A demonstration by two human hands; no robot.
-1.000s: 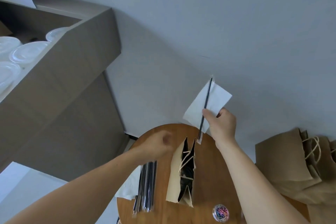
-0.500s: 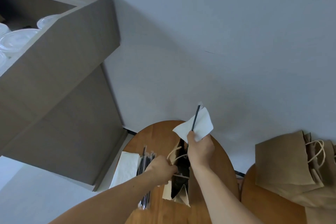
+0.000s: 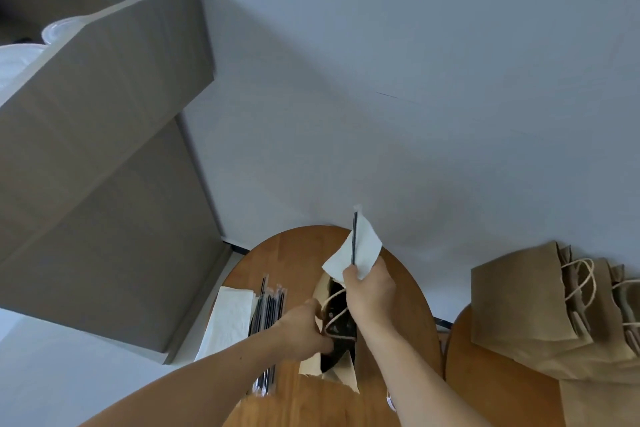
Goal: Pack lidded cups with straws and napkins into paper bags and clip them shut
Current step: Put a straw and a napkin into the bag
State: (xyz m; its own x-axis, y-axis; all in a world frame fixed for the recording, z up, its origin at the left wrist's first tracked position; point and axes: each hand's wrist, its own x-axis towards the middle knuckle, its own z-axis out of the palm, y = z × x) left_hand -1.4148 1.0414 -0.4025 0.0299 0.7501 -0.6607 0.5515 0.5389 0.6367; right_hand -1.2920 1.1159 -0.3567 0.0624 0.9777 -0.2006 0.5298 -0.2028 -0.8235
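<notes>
White napkin (image 3: 364,248) and black straw (image 3: 354,239) pinched by right hand (image 3: 370,291); left hand (image 3: 304,326) grips the paper bag (image 3: 310,367).

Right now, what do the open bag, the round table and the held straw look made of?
Bag: brown kraft paper, matte and creased, with twisted cord handles. Table: wood, visible grain, slight sheen; solid or veneer, cannot tell. Straw: thin and dark, probably plastic, in a clear film wrapper that sticks out past its top.
</notes>
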